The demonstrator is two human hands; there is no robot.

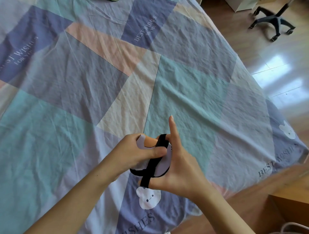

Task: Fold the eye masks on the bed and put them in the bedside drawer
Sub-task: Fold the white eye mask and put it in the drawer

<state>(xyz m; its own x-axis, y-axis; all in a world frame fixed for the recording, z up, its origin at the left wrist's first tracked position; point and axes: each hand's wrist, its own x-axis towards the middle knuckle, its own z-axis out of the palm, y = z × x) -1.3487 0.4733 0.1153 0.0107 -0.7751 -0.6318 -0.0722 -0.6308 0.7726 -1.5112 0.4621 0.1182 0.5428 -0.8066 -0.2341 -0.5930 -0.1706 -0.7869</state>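
A folded eye mask (163, 164), pale lilac with an orange patch and a black elastic strap, is held above the near part of the bed. My left hand (138, 152) grips its left side, thumb pressed over the strap. My right hand (179, 164) holds the mask from the right, the strap looped around its thumb and fingers and the index finger pointing up. Another dark item (111, 0) peeks in at the bed's far edge; what it is cannot be told. No drawer shows.
The bed sheet (184, 86) is a wrinkled patchwork of teal, lilac, peach and cream with bunny prints. An office chair base (274, 21) stands on the wooden floor at the far right. A wooden furniture corner (291, 205) sits at the bottom right.
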